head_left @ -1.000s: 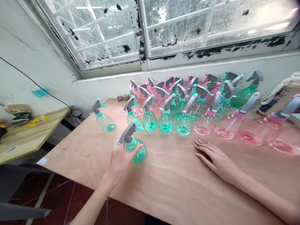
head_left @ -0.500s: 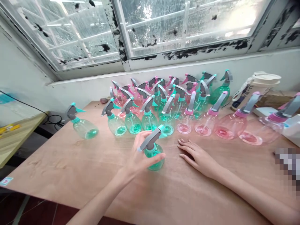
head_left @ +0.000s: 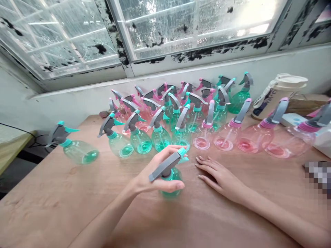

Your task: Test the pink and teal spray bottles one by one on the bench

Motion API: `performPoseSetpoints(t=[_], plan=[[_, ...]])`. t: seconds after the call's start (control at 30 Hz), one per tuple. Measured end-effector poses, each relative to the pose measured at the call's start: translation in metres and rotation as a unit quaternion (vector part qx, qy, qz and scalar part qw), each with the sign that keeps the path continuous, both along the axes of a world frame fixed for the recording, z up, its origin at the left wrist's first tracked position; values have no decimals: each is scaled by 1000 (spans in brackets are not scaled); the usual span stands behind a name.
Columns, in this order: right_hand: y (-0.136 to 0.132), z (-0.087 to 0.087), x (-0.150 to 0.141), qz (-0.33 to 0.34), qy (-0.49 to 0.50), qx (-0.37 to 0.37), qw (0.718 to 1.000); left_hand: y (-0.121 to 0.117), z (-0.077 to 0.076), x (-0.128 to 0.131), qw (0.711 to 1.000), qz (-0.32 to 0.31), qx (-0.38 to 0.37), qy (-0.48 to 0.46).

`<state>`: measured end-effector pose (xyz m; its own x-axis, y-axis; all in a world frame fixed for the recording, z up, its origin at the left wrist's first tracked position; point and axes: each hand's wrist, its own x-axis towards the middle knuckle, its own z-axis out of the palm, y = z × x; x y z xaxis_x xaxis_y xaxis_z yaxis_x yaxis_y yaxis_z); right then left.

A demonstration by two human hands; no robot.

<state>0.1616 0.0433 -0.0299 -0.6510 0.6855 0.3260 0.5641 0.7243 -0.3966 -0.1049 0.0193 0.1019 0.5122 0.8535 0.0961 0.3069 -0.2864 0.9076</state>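
Note:
My left hand [head_left: 161,172] is wrapped around the upper body of a green spray bottle [head_left: 172,191], thumb across the near side and fingers around the far side. This bottle stands upright near the table's middle, its grey trigger head with a turquoise nozzle rising above the hand. My right hand [head_left: 222,175] lies flat on the wooden table [head_left: 201,220], fingers stretched out and holding nothing. Just beyond it stand pink spray bottles, the closest a clear one with a pink collar [head_left: 203,137]. A front row of green bottles, including one [head_left: 142,141], stands behind my left hand.
A lone green spray bottle [head_left: 80,151] stands at the left. Several more pink and green bottles crowd toward the wall under the window [head_left: 201,20]. At the right are a cream lidded cup [head_left: 279,93], a cardboard box [head_left: 307,106] and a blurred-out object [head_left: 319,175].
The view has shifted slightly, so the bottles at the left appear farther left and larger. My left hand now reaches farther around the bottle. My right hand stays flat on the table.

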Motion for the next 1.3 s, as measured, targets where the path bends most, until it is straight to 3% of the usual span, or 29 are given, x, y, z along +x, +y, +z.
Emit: performPoseSetpoints(t=[0.27,0.7,0.9,1.3], plan=[[0,-1,1,-4,-16,-1,1000,0,-1,17,996,70,43,-37],[-1,-1,3,-3,-12,-5,1000,7,-7,17,987,75,142,3],[-1,2,2,-1,-13,-3,1000,-1,-5,22,978,161,135,7],[-1,3,2,-4,-3,-6,1000,-8,-15,27,967,193,163,26]])
